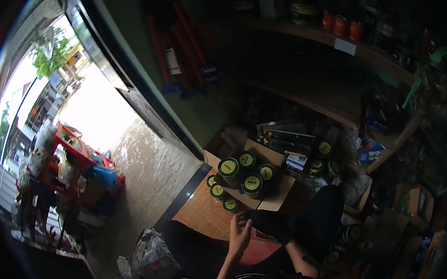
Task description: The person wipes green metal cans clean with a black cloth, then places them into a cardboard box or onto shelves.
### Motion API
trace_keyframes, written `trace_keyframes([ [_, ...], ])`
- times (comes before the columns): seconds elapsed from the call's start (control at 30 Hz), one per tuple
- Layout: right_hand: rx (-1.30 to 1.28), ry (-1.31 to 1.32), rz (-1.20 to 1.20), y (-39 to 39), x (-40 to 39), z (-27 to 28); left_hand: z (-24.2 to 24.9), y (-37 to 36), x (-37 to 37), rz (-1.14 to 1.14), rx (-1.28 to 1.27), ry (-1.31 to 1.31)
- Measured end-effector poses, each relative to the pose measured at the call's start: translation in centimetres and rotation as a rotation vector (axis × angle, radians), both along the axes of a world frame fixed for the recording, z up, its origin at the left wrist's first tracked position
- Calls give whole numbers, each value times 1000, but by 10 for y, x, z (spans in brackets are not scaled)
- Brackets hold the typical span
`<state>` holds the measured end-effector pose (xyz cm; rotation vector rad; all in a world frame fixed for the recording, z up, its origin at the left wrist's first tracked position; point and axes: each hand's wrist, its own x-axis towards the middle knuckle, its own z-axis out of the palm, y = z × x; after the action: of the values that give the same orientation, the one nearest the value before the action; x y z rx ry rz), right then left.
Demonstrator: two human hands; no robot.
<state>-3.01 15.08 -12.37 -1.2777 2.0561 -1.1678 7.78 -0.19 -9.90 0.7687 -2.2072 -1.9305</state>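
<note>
My left hand (pixel 239 233) is bare, fingers bent, its fingertips right at the edge of some black fabric. That black fabric, glove-like, covers my right hand (pixel 270 225) up to the wrist, hiding its fingers; I cannot tell whether they hold anything. Below both hands, between my dark-clothed legs, shows a pinkish-red surface (pixel 259 248). Just beyond the hands stands an open cardboard box (pixel 279 195) with several jars (pixel 252 183) with yellow lids in and around it. A smaller yellow-lidded jar (pixel 230 205) stands on the tiles close to my left hand.
Behind the box lean flat framed pieces (pixel 285 135). More jars (pixel 323 148) and small cartons (pixel 417 206) crowd the right side. Wooden shelves (pixel 325 36) hold cans above. Crumpled plastic (pixel 153 253) lies at left; beyond the doorway stands a red rack (pixel 71 145).
</note>
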Motion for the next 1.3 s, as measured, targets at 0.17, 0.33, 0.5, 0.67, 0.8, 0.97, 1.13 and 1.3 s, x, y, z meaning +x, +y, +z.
trace_keyframes([
  [0.17, -4, 70, 22, -4, 2, 1, -33, -15, -6, 215, 448, -154],
  [0.33, -51, 219, 77, -21, 9, 4, -93, -31, 19, 27, 473, -130],
  [0.5, 70, -253, 141, -30, 15, 55, -151, -38, 17, 261, 499, 39],
  [0.67, -186, 102, 89, -38, 8, 27, -149, -39, 19, 383, 370, 97],
  [0.8, -187, 17, -139, -34, 4, 8, -149, -42, 16, 445, 358, 142],
  [0.97, -202, -16, -267, -32, -4, -1, -145, -38, 13, 359, 413, 141],
  [1.13, -203, -25, -311, -30, -6, -5, -125, -7, 18, -7, 8, -23],
  [1.3, -214, -32, -332, -29, -5, -11, -138, 8, 20, -172, -210, -19],
])
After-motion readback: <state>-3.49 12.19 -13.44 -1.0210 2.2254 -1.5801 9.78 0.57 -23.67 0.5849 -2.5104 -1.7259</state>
